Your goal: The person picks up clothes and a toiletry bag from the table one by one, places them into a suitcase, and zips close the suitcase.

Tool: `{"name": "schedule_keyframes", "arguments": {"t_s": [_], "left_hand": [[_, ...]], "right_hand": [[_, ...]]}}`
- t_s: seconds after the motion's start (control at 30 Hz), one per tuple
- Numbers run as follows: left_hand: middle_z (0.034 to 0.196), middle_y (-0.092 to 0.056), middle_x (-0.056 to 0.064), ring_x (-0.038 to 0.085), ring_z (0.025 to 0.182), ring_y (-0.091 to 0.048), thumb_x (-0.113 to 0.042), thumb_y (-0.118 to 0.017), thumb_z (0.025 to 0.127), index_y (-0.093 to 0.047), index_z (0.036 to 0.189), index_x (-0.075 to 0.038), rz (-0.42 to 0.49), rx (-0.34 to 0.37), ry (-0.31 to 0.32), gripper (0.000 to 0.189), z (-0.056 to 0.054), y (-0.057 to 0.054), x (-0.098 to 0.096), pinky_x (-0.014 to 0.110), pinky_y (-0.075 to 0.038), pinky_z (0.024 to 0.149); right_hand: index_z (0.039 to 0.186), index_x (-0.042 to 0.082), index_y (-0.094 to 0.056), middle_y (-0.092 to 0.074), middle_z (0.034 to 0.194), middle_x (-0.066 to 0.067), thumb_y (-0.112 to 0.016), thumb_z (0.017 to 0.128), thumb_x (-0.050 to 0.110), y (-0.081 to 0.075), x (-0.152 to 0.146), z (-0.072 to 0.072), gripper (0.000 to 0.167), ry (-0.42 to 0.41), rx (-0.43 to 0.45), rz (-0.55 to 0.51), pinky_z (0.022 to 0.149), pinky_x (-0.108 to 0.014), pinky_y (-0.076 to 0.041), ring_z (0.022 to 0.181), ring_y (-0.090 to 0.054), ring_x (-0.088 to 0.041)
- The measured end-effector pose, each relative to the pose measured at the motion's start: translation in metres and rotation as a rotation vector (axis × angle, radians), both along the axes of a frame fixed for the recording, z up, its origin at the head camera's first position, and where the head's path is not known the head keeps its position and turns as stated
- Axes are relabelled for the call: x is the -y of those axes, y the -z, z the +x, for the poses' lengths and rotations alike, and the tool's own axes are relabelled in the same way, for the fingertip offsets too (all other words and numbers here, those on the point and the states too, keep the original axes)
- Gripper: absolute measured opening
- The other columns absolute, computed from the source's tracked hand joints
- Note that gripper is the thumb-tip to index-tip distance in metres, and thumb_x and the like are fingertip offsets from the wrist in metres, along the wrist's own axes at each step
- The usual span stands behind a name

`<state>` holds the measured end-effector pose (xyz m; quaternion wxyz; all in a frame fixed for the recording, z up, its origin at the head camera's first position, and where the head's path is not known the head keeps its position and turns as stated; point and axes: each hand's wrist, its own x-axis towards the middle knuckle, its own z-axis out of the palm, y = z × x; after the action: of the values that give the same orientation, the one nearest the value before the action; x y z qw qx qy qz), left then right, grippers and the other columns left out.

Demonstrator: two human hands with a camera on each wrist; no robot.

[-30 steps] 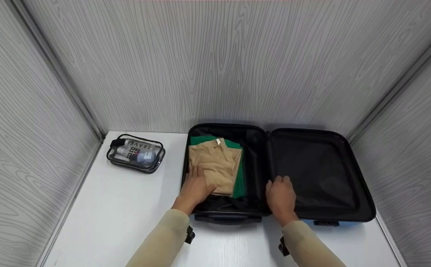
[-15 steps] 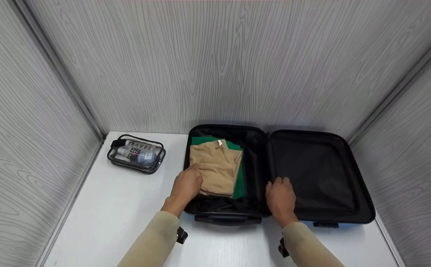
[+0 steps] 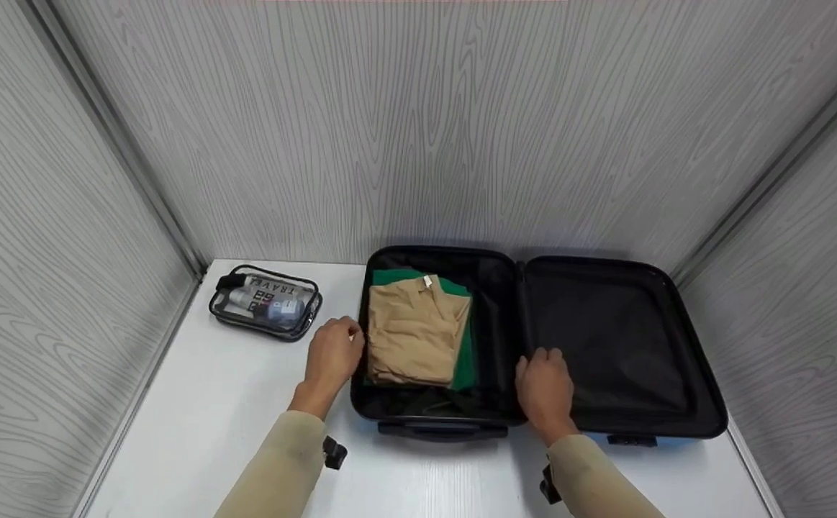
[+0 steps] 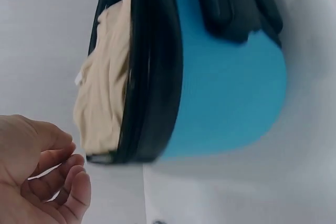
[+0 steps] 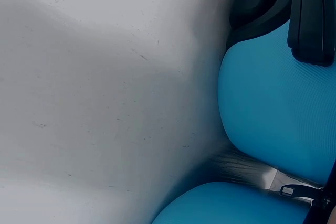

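A blue suitcase with black rims lies open on the table, its two shells side by side. In the left shell a folded beige shirt with a white tag is stacked on green cloth. My left hand hovers just outside the left rim, fingers loosely bent with nothing between them. The left wrist view has that hand beside the suitcase corner, close to the shirt. Where the two shells meet, my right hand grips the near rim; its fingertips are partly hidden.
On the table's left stands a clear travel pouch with black trim and small bottles inside. The right shell has a black lining. Grey wood-pattern walls enclose the back and sides of the white table.
My left hand has left the beige shirt and moved left, out over the suitcase's rim, its fingers curling loosely. The right hand stays at the middle rim.
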<state>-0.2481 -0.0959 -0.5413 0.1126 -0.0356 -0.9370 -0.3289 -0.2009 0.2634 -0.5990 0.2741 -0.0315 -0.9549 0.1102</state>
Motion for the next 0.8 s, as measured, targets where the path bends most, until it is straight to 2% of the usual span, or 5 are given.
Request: {"name": "schedule_keyframes", "arguments": {"t_s": [0.13, 0.33, 0.5, 0.67, 0.8], "left_hand": [[0.096, -0.071, 0.02, 0.04, 0.091, -0.067, -0.011, -0.062, 0.1, -0.072, 0.096, 0.001, 0.012, 0.01, -0.059, 0.016, -0.008, 0.003, 0.026, 0.054, -0.053, 0.083], [0.097, -0.073, 0.026, 0.047, 0.093, -0.069, -0.009, -0.058, 0.099, -0.072, 0.1, 0.005, 0.006, 0.051, -0.118, 0.02, -0.022, 0.011, 0.064, 0.059, -0.053, 0.084], [0.112, -0.071, 0.029, 0.053, 0.109, -0.064, -0.008, -0.056, 0.098, -0.072, 0.113, 0.008, -0.048, 0.115, -0.148, 0.027, -0.03, 0.022, 0.081, 0.062, -0.051, 0.094], [0.145, -0.053, 0.034, 0.055, 0.137, -0.047, -0.004, -0.051, 0.099, -0.054, 0.144, 0.009, -0.11, 0.252, -0.077, 0.048, -0.036, 0.033, 0.088, 0.065, -0.041, 0.111], [0.158, -0.035, 0.039, 0.057, 0.149, -0.031, 0.001, -0.049, 0.099, -0.035, 0.155, 0.014, -0.18, 0.289, 0.017, 0.059, -0.04, 0.043, 0.092, 0.064, -0.03, 0.122]], "right_hand": [[0.086, -0.006, -0.062, -0.056, 0.083, -0.021, -0.072, 0.1, 0.017, 0.0, 0.001, 0.001, 0.029, 0.014, 0.041, -0.028, 0.059, -0.051, -0.057, 0.07, -0.061, -0.038], [0.086, -0.006, -0.062, -0.056, 0.082, -0.021, -0.071, 0.101, 0.017, 0.0, 0.0, 0.001, 0.029, 0.016, 0.045, -0.027, 0.057, -0.051, -0.057, 0.068, -0.061, -0.038], [0.086, -0.006, -0.062, -0.057, 0.083, -0.022, -0.071, 0.101, 0.018, 0.001, 0.0, 0.002, 0.03, 0.02, 0.055, -0.024, 0.059, -0.051, -0.058, 0.069, -0.062, -0.038], [0.084, -0.006, -0.062, -0.056, 0.081, -0.02, -0.073, 0.099, 0.016, 0.001, -0.001, 0.001, 0.029, 0.021, 0.015, -0.001, 0.058, -0.05, -0.058, 0.067, -0.061, -0.037], [0.081, -0.005, -0.061, -0.055, 0.078, -0.019, -0.075, 0.098, 0.015, 0.002, 0.0, -0.001, 0.03, 0.002, -0.027, 0.031, 0.057, -0.047, -0.058, 0.065, -0.06, -0.035]]}}
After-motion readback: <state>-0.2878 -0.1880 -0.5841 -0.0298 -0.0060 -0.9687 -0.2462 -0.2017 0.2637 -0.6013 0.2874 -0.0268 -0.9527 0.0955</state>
